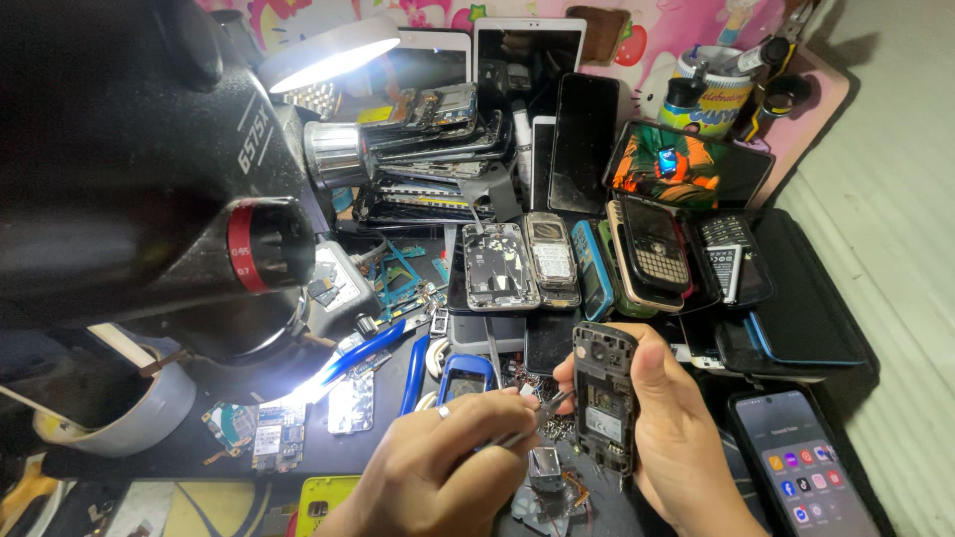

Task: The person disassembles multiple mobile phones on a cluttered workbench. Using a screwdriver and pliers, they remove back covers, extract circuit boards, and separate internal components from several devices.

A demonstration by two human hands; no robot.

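lit phone screen (804, 465) w/ colourful app icons btm right, orange-lit screen (688, 164) top centre-right, dark tablets behind

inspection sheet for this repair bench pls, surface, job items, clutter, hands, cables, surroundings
surface: dark bench, crowded, lit by a lamp at upper left.
job's things: opened black phone body, held upright; thin metal tool with its tip at the phone's left edge.
clutter: stack of stripped phones, keypad phones, loose circuit boards, blue-handled pliers, lit smartphone at lower right, roll of tape.
hands: right hand grips the phone body; left hand, ring on one finger, holds the tool.
cables: nothing seen.
surroundings: black microscope at left, cup of tools, pink patterned backdrop.
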